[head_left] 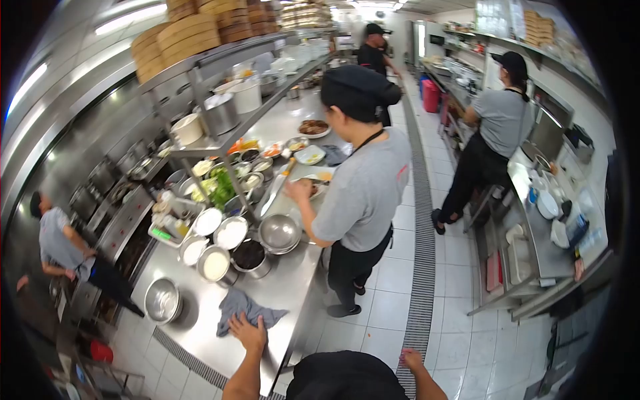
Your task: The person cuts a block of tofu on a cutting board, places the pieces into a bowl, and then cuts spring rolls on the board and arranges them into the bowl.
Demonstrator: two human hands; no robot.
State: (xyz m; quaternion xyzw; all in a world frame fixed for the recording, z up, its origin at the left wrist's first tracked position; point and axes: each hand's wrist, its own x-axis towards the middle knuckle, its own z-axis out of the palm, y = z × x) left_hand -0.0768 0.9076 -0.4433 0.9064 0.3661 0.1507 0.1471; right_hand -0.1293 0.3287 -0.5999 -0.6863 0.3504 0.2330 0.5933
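My left hand (248, 335) lies on the near end of the steel table, its fingers spread over the edge of a crumpled grey cloth (241, 311). To the left of the cloth sits a steel bowl (163, 301). Beyond it are a pot of dark contents (250, 255), a pot of pale liquid (215, 264) and several containers of white contents (231, 233). My right hand (413, 361) hangs low at my side over the tiled floor, touching nothing. Its fingers are small in view and look loosely apart, with nothing visible in them.
A person in a grey shirt (370, 180) works at the table's right side, near a stack of steel bowls (280, 233). Another person (501, 120) stands at the right counter (557, 247), another at the left (60, 237). A drain grate (421, 280) runs along the floor.
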